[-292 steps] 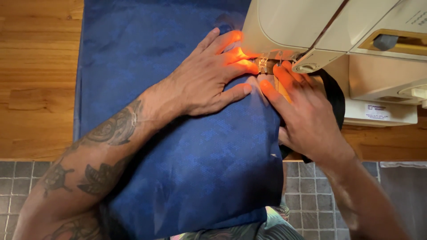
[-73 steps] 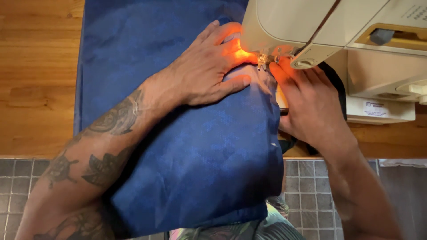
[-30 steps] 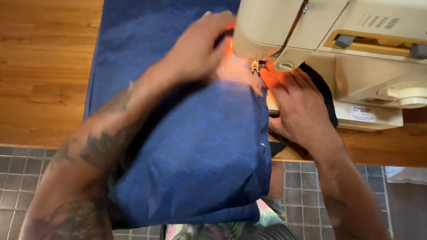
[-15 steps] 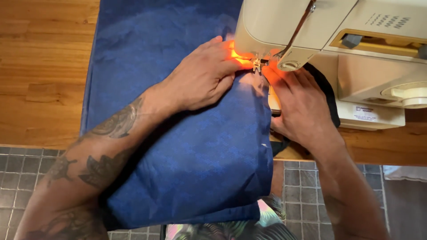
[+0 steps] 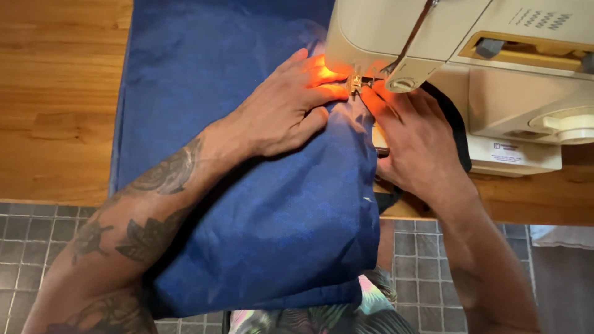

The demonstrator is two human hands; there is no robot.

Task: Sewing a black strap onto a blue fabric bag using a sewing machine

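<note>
- The desk (image 5: 55,93) carried everything: blue cloth (image 5: 260,210) draped over it and off its near edge, toward my lap, with the cream machine (image 5: 470,68) standing at the right.
- The cloth was the biggest risk, as I judged it. So much of it hung loose off the edge that its weight could have dragged the seam sideways and pulled the stitch line crooked.
- My left hand (image 5: 278,111) lay flat on the cloth, fingers spread and pressed down, not pinching anything; its tips sat just left of the foot (image 5: 356,83), lit orange by the machine's lamp.
- My right hand (image 5: 414,142) rested on the cloth's right edge, fingers laid forward and fairly close together; I could not tell whether the thumb had nipped the fabric underneath.
- So the cloth lay under both palms rather than inside any grip, with the foot between the two sets of fingertips.
- The smallest thing carried the sharpest danger: both sets of fingertips sat very near the foot, and a slip forward could have put one under the needle.
- The needle itself was too small for me to make out.
</note>
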